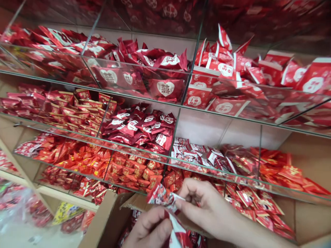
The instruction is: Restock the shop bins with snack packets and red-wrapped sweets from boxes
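My right hand [204,208] pinches the edge of a small red-and-white snack packet [159,197] with a printed picture on it. Just below, my left hand [150,229] grips another red-and-white packet [181,236], which runs off the bottom of the view. The two hands are close together over an open cardboard box [102,222]. More red packets [198,238] lie inside the box, mostly covered by my hands.
Glass shelves with clear dividers fill the view, stacked with red packets [165,88]. A lower shelf edge [222,173] runs just above my right hand. Small white-and-red packets [187,155] lie on that shelf. At bottom left are bagged goods, including a yellow pack [66,213].
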The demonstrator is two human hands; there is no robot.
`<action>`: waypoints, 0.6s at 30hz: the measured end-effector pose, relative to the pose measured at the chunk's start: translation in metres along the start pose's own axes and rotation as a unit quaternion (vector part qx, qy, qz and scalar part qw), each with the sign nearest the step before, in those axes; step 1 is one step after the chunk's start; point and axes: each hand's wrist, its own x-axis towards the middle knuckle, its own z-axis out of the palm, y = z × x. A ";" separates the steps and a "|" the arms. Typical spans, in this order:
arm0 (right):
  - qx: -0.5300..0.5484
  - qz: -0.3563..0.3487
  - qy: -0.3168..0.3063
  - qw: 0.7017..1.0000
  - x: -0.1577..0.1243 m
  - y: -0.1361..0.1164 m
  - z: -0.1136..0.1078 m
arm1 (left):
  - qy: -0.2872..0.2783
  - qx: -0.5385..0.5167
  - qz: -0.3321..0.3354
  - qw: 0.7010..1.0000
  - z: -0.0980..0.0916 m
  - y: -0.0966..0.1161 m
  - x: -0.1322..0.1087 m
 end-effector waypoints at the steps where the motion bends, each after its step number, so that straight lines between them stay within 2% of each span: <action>1: -0.002 -0.004 -0.029 1.000 -0.002 0.001 0.000 | 0.002 -0.005 -0.005 1.000 0.002 0.001 0.002; 3: -0.016 -0.007 -0.057 0.998 -0.004 0.000 -0.010 | -0.009 0.022 0.003 1.000 0.004 0.002 0.004; 7: 0.009 -0.038 -0.042 0.998 0.003 -0.006 -0.034 | -0.056 0.195 0.040 0.978 0.006 0.014 0.007; 10: 0.035 -0.043 -0.114 0.992 0.011 -0.006 -0.033 | -0.099 0.300 0.078 0.945 0.012 0.027 0.008; 12: 0.062 -0.022 -0.128 0.990 0.014 -0.005 -0.025 | -0.105 0.358 0.112 0.921 0.016 0.034 0.008; 15: 0.113 0.021 -0.100 0.988 0.011 -0.008 -0.018 | -0.119 0.395 0.143 0.900 0.018 0.038 0.008; 17: 0.120 0.034 -0.058 0.990 0.010 -0.011 -0.024 | -0.120 0.377 0.156 0.905 0.015 0.040 0.008; 18: 0.121 0.027 -0.018 0.992 0.010 -0.012 -0.032 | -0.110 0.358 0.164 0.912 0.013 0.040 0.007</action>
